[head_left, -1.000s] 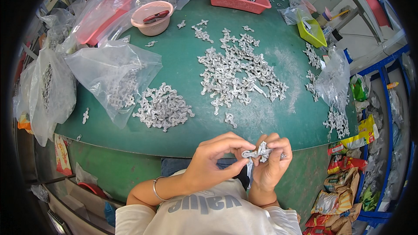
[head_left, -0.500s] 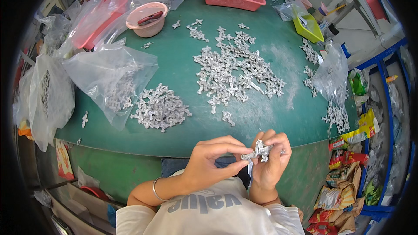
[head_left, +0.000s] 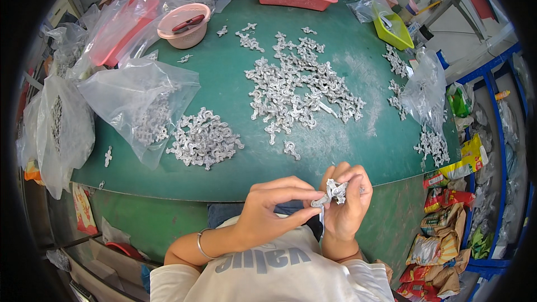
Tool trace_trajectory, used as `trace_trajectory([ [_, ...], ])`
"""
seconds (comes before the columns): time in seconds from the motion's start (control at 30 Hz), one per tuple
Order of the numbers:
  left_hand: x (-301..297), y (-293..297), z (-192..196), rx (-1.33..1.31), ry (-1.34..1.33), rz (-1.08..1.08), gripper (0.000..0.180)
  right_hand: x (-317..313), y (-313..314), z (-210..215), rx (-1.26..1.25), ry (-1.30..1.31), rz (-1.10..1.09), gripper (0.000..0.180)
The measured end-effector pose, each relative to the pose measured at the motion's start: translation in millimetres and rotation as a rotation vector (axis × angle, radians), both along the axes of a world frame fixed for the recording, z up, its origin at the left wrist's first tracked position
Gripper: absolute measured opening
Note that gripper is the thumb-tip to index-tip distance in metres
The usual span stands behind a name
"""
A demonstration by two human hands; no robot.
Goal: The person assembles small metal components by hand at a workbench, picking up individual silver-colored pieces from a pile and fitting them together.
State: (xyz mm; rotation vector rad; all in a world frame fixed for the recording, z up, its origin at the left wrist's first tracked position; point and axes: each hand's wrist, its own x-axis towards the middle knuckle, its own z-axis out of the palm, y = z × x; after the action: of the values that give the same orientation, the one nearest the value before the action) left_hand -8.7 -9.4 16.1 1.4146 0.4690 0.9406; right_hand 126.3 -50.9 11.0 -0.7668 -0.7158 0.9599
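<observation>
currently both hands off the tabletop (head_left: 358,78), near the chest. left hand (head_left: 268,212) grip pinched on one end of a small metal part (head_left: 334,191); right hand (head_left: 348,204) fingers clamped on its other end. loose pile (head_left: 204,141) and bigger heap (head_left: 299,89) lie on the green top.

A loose heap of small silvery metal cast parts (head_left: 204,142) lies on the round green table (head_left: 358,86), right of a clear plastic bag (head_left: 140,106). A wider spread of such parts (head_left: 299,86) lies behind and to the right. A pink plastic bowl (head_left: 184,25) stands behind the bag.
</observation>
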Motion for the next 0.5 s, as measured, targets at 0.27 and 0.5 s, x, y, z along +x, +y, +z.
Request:
trace_trajectory([
  [0.27, 5.2, -5.4, -3.7, 0.047, 0.033, 0.033, 0.024, 3.0, 5.3, -0.5, 0.028, -0.037, 0.026, 0.028],
  [0.5, 12.9, -11.3, -6.4, -0.042, -0.063, 0.039, 0.026, 13.9, 8.1, -0.6, 0.0, -0.093, 0.112, 0.027],
])
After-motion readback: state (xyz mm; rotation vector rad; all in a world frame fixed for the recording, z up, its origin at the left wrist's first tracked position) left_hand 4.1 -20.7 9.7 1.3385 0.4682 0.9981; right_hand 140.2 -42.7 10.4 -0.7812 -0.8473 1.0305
